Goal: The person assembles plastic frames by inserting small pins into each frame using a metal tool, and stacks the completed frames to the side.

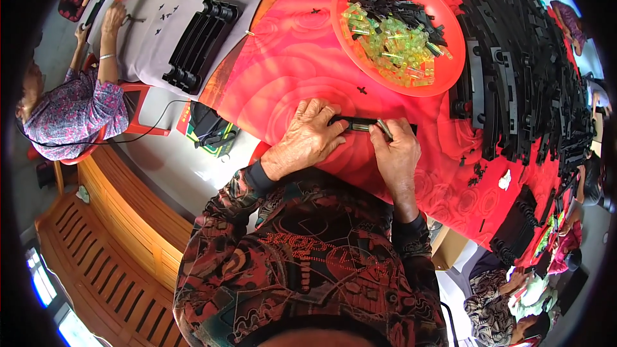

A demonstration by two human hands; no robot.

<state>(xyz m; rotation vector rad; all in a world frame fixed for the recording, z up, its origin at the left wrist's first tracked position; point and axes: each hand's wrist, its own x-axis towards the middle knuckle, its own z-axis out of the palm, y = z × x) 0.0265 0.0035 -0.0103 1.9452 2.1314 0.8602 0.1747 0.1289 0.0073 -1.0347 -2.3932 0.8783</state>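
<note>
On the red tablecloth in front of me lies a long black plastic piece [352,121], which looks like a spirit level body. My left hand [310,130] is closed on its left end, thumb and fingers pinching it. Over its right part, my right hand [396,149] grips a short metal tool [385,129] between thumb and fingers; the tool's tip is hard to make out. Just beyond my hands stands a red bowl [443,77] with yellow-green vials [398,48] and small black plastic strips [392,9].
A big heap of black level bodies [514,77] covers the table's right side. Small black bits [362,90] dot the red cloth [289,58]. At left, another person [80,109] works at a grey-covered table holding a stack of black pieces [202,45]. A wooden bench [116,238] stands behind left.
</note>
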